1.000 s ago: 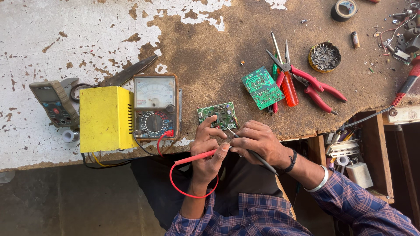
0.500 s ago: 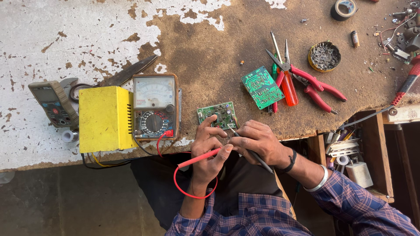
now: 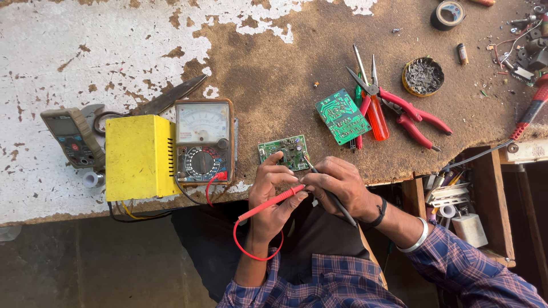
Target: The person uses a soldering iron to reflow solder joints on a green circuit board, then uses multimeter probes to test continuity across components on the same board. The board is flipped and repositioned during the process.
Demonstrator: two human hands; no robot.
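A small green circuit board (image 3: pixel 283 152) lies at the near edge of the worn workbench (image 3: pixel 274 68). My left hand (image 3: pixel 273 197) grips a red test probe (image 3: pixel 268 203) whose red lead loops below the wrist. My right hand (image 3: pixel 338 185) holds a black test probe (image 3: pixel 334 198), its tip touching the board's right edge. Both hands meet just below the board. Left of them stands an analogue multimeter (image 3: pixel 202 140) with a red plug in it, next to a yellow box (image 3: pixel 139 156).
A second green board (image 3: pixel 342 116), red-handled pliers (image 3: pixel 412 113), a red screwdriver (image 3: pixel 377 117), a round tin (image 3: pixel 423 76), a tape roll (image 3: pixel 447 13) lie further right. A digital meter (image 3: pixel 73 137) and scissors (image 3: pixel 165 100) sit left. An open drawer (image 3: pixel 456 199) with parts hangs at right.
My hands have shifted only slightly; the probes stay at the small board. The red lead's loop has hardly moved.
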